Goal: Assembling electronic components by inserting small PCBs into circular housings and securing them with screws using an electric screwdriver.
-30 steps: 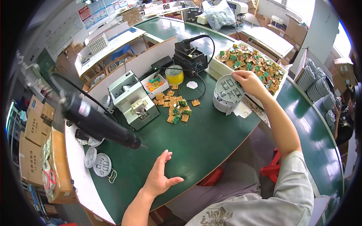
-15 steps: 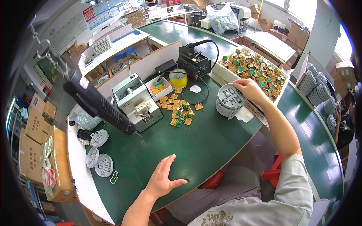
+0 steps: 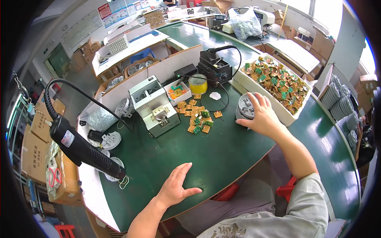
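At the right of the green bench (image 3: 166, 148), my right hand (image 3: 264, 117) curves over a stack of grey round plastic housings (image 3: 245, 108). Thumb and fingers are spread along the top housing's rim, and the palm hides the stack's right side. My left hand (image 3: 174, 188) is held by the bench's near edge, thumb and fingers apart, with nothing in it. A black electric screwdriver (image 3: 89, 148) hangs at the left, tilted, partly covering several grey housings. Between the hands and the far side lies a loose pile of small brown and green circuit boards (image 3: 198, 119).
A grey-white bench machine (image 3: 158, 115) stands left of the boards. Behind them are a parts box (image 3: 186, 95), a yellow solder reel (image 3: 197, 88) and a black soldering station (image 3: 214, 71) with a looping cable. A white tray (image 3: 295, 113) heaped with circuit boards borders the right.
My right hand has gone from pinching the top housing's far rim to spreading over its right side. The screwdriver has swung left and down. My left hand stays open; the view has shifted slightly.
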Action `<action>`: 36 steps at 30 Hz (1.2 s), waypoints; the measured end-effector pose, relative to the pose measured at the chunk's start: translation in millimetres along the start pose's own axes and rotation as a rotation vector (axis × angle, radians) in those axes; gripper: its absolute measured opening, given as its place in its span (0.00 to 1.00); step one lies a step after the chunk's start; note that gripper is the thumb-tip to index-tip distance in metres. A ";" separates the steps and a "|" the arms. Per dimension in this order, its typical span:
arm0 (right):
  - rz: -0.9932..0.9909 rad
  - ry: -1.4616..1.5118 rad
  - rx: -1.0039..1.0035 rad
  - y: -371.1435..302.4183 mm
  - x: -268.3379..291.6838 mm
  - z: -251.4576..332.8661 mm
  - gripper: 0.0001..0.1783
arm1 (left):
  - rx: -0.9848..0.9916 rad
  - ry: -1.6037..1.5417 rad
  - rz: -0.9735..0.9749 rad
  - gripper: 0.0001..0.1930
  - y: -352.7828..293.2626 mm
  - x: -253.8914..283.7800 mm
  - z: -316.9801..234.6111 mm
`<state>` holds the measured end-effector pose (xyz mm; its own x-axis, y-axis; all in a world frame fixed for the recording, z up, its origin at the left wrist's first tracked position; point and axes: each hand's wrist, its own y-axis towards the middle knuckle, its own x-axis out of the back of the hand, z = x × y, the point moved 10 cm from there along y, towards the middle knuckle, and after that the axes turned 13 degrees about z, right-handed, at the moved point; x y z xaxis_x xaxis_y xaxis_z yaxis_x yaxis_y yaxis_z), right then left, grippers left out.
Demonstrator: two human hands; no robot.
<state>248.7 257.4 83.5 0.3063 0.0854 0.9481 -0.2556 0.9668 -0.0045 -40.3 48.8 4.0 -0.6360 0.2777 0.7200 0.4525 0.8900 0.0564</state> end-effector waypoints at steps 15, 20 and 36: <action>-0.382 -0.186 0.215 -32.3 25.6 41.3 0.47 | -0.010 0.064 -0.029 0.42 3.4 2.5 -8.2; -0.393 0.237 0.799 -69.5 23.6 136.6 0.32 | -0.019 0.121 -0.069 0.35 2.5 3.6 -15.3; -0.084 0.547 1.074 -40.6 -72.8 182.8 0.12 | 0.950 0.918 -0.589 0.31 -222.7 166.0 98.4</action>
<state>69.2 168.0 72.8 0.6400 0.3732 0.6717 -0.7684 0.3036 0.5634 -308.1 -67.7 42.9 0.2037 -0.2075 0.9568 -0.5395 0.7917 0.2866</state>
